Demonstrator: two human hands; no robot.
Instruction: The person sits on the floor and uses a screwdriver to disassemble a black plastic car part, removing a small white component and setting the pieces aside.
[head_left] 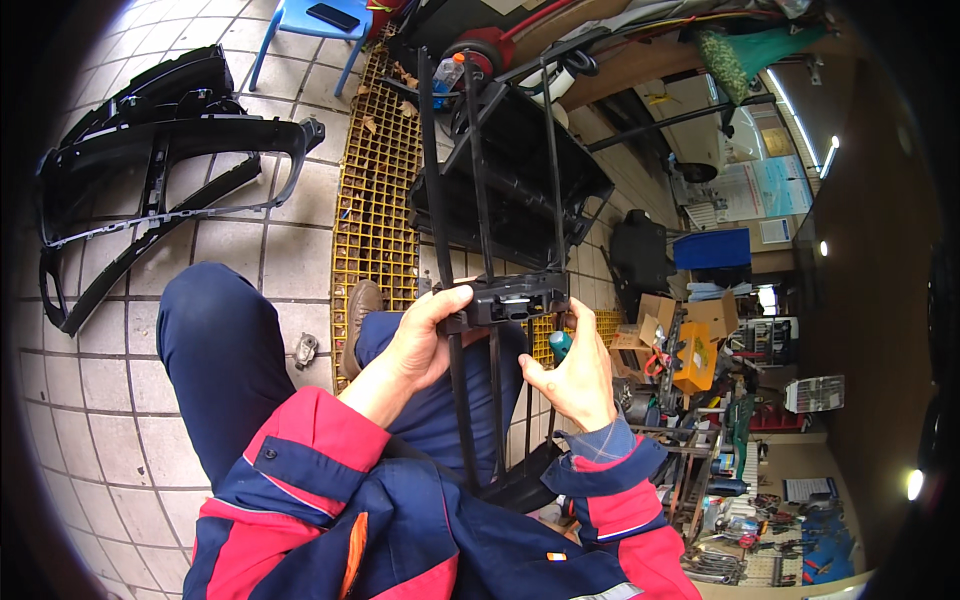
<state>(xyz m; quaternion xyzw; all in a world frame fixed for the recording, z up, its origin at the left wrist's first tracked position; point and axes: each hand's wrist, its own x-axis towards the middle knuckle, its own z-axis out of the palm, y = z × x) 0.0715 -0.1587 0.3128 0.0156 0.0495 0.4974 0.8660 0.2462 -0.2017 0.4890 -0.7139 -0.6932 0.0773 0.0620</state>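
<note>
A long black plastic grille with thin parallel bars (pixel 482 200) stands upright in front of me, its lower end near my lap. Across its middle sits a black bracket (pixel 515 298) with a socket-like recess. My left hand (pixel 425 340) is closed round the bracket's left side, thumb on its front face. At the bracket's right end, the fingertips of my right hand (pixel 580 370) reach its edge, with the thumb held apart. A small teal tool handle (pixel 560 345) shows inside the curl of my right hand; the rest of it is hidden.
Black bumper-like trim (pixel 160 180) lies on the tiles at left. A yellow floor grating (pixel 375 200) runs ahead, with a large black panel (pixel 510 180) beyond. A blue stool (pixel 315 22) bears a phone. At right are cardboard boxes (pixel 655 320), an orange box (pixel 695 357) and many tools.
</note>
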